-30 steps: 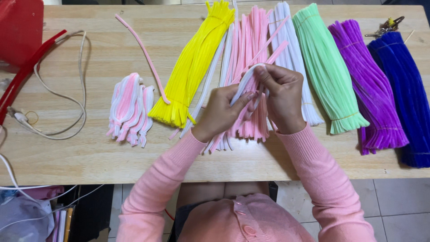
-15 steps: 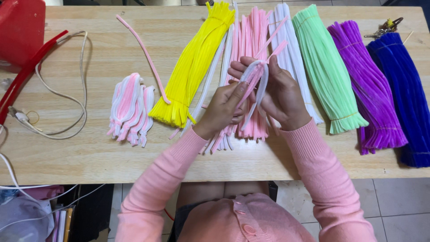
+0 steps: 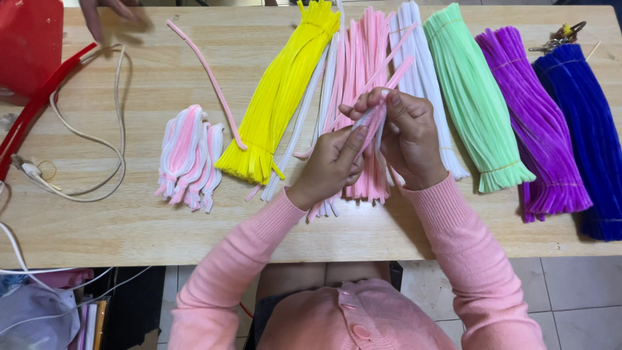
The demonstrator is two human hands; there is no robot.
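pink-white pipe cleaners [image 3: 376, 120] between pinched fingers [image 3: 353, 139]

Left hand [image 3: 334, 165] and right hand [image 3: 408, 133] raised together, fingers pinched closed, touching; pink-sleeved forearms converging

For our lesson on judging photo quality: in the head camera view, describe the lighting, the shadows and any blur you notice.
Head view: soft, even light with no glare on the wooden table; faint shadows beside the left hand and right hand; the pink pipe cleaners they hold look slightly smeared; another person's hand at the top edge is blurred; the yellow bundle stays sharp.
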